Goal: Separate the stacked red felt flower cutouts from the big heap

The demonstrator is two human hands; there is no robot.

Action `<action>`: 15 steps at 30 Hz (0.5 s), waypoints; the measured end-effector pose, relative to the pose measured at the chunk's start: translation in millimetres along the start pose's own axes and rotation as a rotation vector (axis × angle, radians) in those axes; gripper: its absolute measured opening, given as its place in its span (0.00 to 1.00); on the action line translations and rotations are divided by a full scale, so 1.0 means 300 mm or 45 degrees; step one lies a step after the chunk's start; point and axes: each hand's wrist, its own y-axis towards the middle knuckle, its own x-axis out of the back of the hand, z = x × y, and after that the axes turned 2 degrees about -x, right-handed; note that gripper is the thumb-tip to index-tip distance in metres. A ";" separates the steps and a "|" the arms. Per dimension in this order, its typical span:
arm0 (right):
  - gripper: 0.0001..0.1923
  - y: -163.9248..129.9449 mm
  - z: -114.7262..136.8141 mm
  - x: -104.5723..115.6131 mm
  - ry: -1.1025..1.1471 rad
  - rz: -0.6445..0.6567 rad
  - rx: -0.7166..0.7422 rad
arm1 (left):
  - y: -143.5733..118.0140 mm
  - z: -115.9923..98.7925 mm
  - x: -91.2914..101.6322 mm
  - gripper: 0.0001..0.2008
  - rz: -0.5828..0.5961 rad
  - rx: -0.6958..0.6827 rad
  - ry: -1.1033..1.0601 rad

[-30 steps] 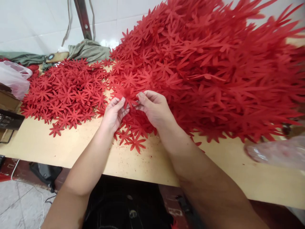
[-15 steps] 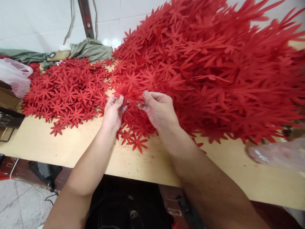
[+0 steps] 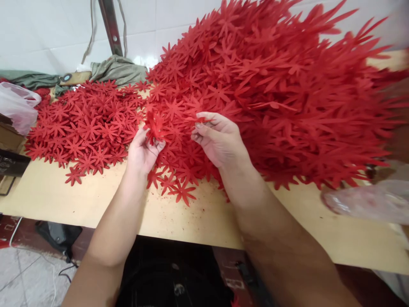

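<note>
Red flower-shaped cutouts with long narrow petals lie all over the work table (image 3: 105, 204). My left hand (image 3: 143, 149) is closed on a small bunch of red flower cutouts (image 3: 155, 127), held just above the loose ones. To its right, my right hand (image 3: 219, 138) pinches a red flower cutout (image 3: 204, 120) between thumb and fingers; most of that piece is hidden by the hand. The two hands are apart. Behind and to the right of them rises a big heap of red cutouts (image 3: 287, 98). A lower pile (image 3: 86, 123) spreads out on the left.
A white plastic bag (image 3: 19, 104) and a cardboard box (image 3: 11, 134) stand at the left edge. Grey-green cloth (image 3: 119, 70) lies along the tiled wall. A clear plastic bag (image 3: 367, 200) rests at the right. Below the table hangs a black bag (image 3: 59, 234).
My hands have moved apart: the left went left with the bunch, the right went slightly right and up with a red piece. Before, both hands were at the same bunch.
</note>
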 end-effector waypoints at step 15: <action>0.19 0.007 0.012 -0.012 -0.039 0.042 -0.100 | -0.020 0.041 -0.030 0.12 0.137 0.127 0.233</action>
